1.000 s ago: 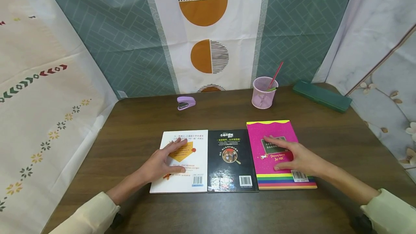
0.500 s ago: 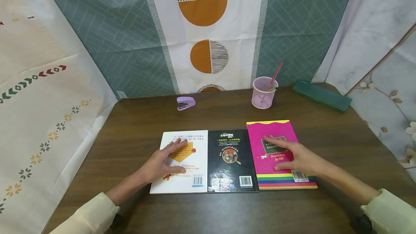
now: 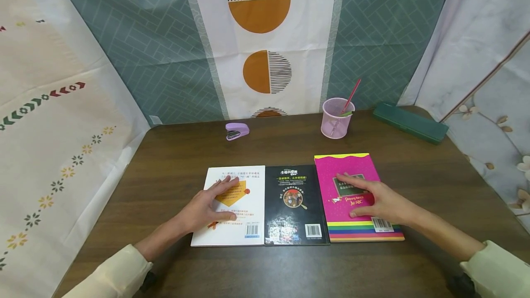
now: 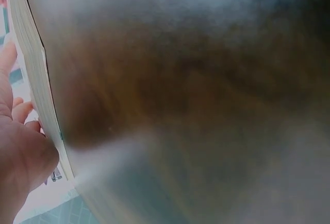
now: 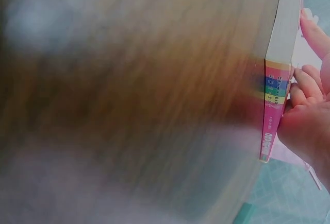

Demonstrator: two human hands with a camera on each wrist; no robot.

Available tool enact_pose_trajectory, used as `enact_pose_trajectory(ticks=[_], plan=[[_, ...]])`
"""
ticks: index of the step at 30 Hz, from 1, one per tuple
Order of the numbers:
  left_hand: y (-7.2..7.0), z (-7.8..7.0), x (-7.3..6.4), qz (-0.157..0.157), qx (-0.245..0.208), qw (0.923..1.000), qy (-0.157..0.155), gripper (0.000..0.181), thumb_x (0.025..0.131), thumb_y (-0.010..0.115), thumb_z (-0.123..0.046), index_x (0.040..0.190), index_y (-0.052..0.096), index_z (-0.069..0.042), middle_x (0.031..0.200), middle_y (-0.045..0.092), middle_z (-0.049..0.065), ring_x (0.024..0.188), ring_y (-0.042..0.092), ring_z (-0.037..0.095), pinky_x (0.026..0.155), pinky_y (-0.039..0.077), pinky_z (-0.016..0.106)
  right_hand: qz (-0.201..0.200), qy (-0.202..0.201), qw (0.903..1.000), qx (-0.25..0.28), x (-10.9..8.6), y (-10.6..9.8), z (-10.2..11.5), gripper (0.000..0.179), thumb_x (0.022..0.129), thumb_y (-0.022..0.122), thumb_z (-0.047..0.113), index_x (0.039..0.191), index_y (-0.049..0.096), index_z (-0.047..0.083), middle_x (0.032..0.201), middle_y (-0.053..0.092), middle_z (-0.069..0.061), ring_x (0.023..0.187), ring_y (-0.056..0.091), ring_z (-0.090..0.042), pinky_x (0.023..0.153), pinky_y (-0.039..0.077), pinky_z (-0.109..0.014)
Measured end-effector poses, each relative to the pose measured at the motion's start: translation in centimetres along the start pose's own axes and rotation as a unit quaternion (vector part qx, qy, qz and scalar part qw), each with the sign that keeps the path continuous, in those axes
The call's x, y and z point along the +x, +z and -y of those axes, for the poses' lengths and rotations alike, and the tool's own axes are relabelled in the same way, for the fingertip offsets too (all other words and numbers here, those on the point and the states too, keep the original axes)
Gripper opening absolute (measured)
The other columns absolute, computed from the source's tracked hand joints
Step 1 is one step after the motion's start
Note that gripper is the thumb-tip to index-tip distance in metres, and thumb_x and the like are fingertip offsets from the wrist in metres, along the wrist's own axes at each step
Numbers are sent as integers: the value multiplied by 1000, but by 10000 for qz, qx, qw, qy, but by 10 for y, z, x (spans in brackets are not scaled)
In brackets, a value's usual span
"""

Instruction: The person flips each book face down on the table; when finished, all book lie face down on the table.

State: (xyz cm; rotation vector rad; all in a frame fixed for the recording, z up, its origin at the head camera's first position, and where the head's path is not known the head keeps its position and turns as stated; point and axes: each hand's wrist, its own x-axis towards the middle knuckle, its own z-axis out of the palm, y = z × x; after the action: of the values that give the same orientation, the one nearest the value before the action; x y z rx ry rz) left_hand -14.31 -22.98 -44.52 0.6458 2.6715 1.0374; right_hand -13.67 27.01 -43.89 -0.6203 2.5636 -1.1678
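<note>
Three books lie side by side near the front of the brown table. On the white book (image 3: 251, 206) at the left rests my left hand (image 3: 205, 208), fingers extended and thumb spread. A black book (image 3: 295, 217) sits in the middle, touching the white one, and neither hand is on it. My right hand (image 3: 382, 200) rests on the pink book (image 3: 331, 174) at the right, its fingers extended over the dark green panel. In the left wrist view the page edges of the white book (image 4: 38, 64) show; the right wrist view shows the spine of the pink book (image 5: 273, 110).
Behind the books, a purple stapler (image 3: 237, 131) lies at centre-left. A pink mesh pen cup (image 3: 334, 123) with a red pencil stands at the back right. Beside it is a long dark green case (image 3: 410, 123). Patterned cloths hang at the back and both sides of the table (image 3: 174, 151).
</note>
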Motion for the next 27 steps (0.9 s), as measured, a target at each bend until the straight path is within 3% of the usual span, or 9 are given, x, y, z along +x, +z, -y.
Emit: enact_pose_trajectory(ticks=[9, 19, 27], plan=[[-2, 2, 1, 81, -65, 9999, 44, 95, 83, 93, -33, 164, 45, -25, 171, 35, 0, 161, 23, 30, 125, 23, 63, 14, 81, 9999, -95, 0, 0, -4, 97, 82, 93, 38, 164, 44, 22, 164, 40, -20, 146, 33, -53, 84, 63, -39], [-6, 3, -2, 85, -28, 9999, 115, 94, 83, 93, -35, 163, 45, -25, 170, 37, -1, 160, 24, 29, 125, 25, 61, -46, 122, 9998, -121, -3, -5, -7, 97, 81, 93, 37, 164, 44, 20, 164, 38, -22, 146, 31, -54, 82, 64, -39], [-9, 9, -8, -9, 6, 10000, -21, 93, 83, 93, -32, 163, 46, -24, 171, 36, 2, 160, 24, 31, 124, 25, 65, -45, 136, 9997, -192, -6, -7, -7, 97, 82, 93, 38, 164, 44, 20, 164, 39, -22, 144, 34, -54, 85, 63, -46]])
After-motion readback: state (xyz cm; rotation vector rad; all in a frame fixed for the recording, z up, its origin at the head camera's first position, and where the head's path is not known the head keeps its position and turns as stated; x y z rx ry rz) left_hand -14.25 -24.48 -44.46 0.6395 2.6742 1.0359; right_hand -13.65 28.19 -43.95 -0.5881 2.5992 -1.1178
